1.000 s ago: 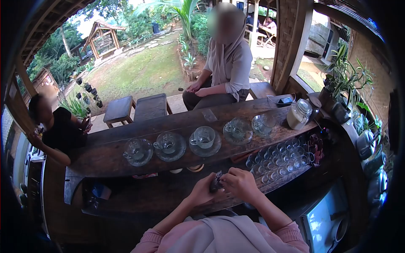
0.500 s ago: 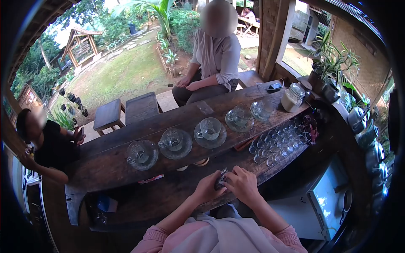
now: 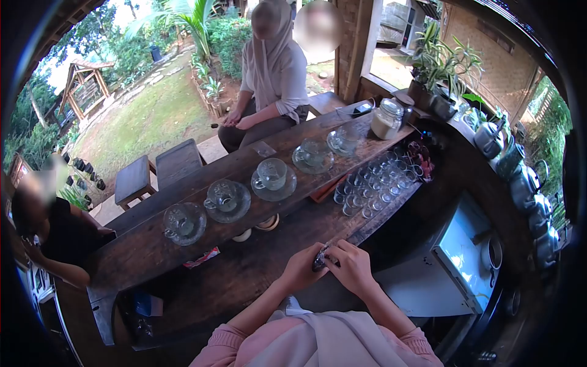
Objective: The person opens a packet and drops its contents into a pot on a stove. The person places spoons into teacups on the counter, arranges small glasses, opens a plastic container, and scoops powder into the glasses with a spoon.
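Close to my body, both hands meet in front of the wooden counter. My left hand (image 3: 299, 270) wraps round a small dark, shiny object (image 3: 318, 259), mostly hidden by my fingers; its kind cannot be made out. My right hand (image 3: 351, 266) pinches at the same object from the other side. Beyond them, several clear glass cups (image 3: 273, 175) on glass saucers (image 3: 239, 211) stand in a row along the wooden counter (image 3: 137, 260).
Several small glasses (image 3: 373, 189) crowd the lower shelf at right. A lidded jar (image 3: 386, 119), potted plants (image 3: 428, 76) and kettles (image 3: 524, 185) line the far right. A white cabinet (image 3: 416, 275) stands right of me. One person (image 3: 272, 73) sits across; another (image 3: 67, 238) is at left.
The view has turned, so the counter and cups sit further left. Both hands stay together on the small dark object, with the fingers slightly shifted.
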Motion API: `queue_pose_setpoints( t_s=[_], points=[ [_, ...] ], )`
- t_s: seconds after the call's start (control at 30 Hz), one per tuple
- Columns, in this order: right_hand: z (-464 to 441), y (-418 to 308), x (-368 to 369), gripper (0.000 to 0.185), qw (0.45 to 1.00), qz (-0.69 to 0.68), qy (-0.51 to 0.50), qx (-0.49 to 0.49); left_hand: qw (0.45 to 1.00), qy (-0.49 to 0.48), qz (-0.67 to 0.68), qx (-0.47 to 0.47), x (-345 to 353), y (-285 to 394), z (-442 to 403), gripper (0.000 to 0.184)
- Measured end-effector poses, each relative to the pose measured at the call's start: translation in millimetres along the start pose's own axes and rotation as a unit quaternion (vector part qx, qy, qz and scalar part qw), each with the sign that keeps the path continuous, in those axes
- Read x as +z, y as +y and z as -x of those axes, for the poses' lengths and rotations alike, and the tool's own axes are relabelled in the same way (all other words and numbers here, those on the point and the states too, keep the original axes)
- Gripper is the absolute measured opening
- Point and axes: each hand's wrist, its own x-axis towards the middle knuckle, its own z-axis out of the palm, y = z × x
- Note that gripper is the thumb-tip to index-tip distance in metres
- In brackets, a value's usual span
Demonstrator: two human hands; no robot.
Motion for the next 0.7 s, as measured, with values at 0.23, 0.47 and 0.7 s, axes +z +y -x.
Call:
queue_pose_setpoints(
  t_s=[0.23, 0.47, 0.7],
  points=[
    [42.8, 2.1, -35.6, 0.013, 0.998, 0.038, 0.011, 0.049, 1.000, -0.010, -0.006, 0.023, 44.3, 23.2, 9.2, 0.043],
    [90.6, 11.1, -56.7, 0.014, 0.999, -0.018, -0.004, 0.048, 1.000, -0.013, 0.002, 0.028, 88.0, 36.8, 32.7, 0.040],
    [129.4, 6.7, -85.5, 0.014, 0.997, -0.054, -0.009, 0.059, 0.999, -0.038, 0.016, -0.007, 111.1, 70.7, 60.4, 0.043]
  ],
)
